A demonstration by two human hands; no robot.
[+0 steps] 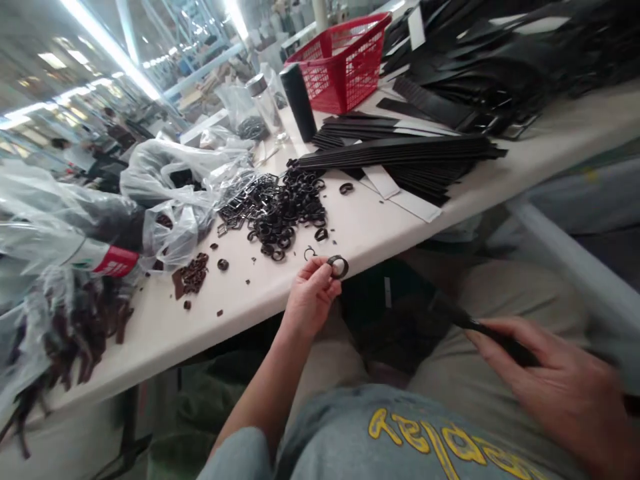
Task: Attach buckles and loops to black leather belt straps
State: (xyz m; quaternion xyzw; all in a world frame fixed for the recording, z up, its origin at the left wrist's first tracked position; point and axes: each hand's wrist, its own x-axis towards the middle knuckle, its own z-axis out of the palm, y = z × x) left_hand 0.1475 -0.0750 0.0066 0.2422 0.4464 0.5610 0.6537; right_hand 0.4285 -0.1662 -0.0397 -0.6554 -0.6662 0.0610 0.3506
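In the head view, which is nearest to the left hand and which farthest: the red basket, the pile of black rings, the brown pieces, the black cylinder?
From the left hand, which pinches a ring:
1. Pile of black rings, just above it on the table.
2. Brown pieces, to its left.
3. Black cylinder, far up the table.
4. Red basket, behind the cylinder.

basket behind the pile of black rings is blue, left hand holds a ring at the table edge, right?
Not quite: the head view shows the basket is red, not blue. The rest stands: the left hand holds a ring at the table edge.
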